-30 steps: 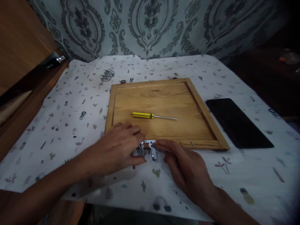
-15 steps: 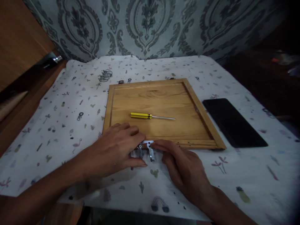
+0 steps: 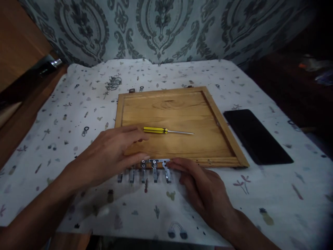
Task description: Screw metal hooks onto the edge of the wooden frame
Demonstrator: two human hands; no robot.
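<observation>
A square wooden panel [image 3: 182, 114] with a raised rim lies on a patterned white cloth. A yellow-handled screwdriver [image 3: 166, 131] rests on it. A metal hook rail [image 3: 148, 170] with several hooks sits along the panel's near edge. My left hand [image 3: 109, 154] hovers with fingers stretched flat over the panel's near left corner, just above the rail. My right hand [image 3: 200, 184] lies flat on the cloth, its fingertips touching the rail's right end.
A black phone [image 3: 256, 136] lies right of the panel. A small heap of metal rings [image 3: 113, 82] sits at the back left of the cloth [image 3: 78, 114]. A dark-handled tool [image 3: 49, 66] lies on the wooden ledge at far left. Patterned wallpaper rises behind.
My left hand has lifted and moved back-left off the hook rail, uncovering several of its hooks. My right hand stays at the rail's right end.
</observation>
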